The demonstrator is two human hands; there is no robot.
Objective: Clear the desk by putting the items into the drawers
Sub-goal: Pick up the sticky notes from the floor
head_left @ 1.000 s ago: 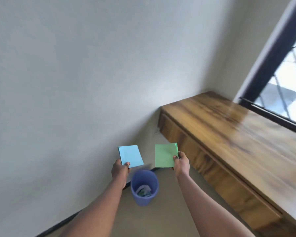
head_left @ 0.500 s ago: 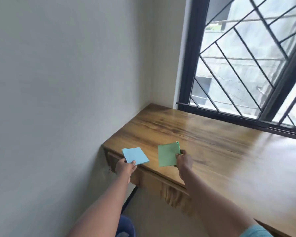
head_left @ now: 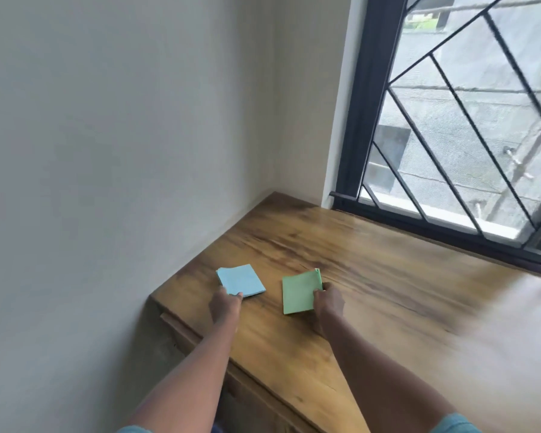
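A light blue pad of paper (head_left: 241, 279) is over the left end of the wooden desk (head_left: 388, 292), and my left hand (head_left: 225, 304) pinches its near edge. To its right a green pad of paper (head_left: 300, 290) is held low over the desk by my right hand (head_left: 328, 303), which grips its right edge. Whether either pad touches the wood I cannot tell. The desk's front, with its drawer fronts (head_left: 197, 342), shows below my left forearm.
A white wall runs along the desk's left end. A dark-framed window with a diagonal grille (head_left: 450, 135) stands behind the desk's far edge. The desk top stretches off to the right.
The view has swung up from the floor and the blue bin to the desk. Both hands, still holding the pads, have moved forward over the desk's left end.
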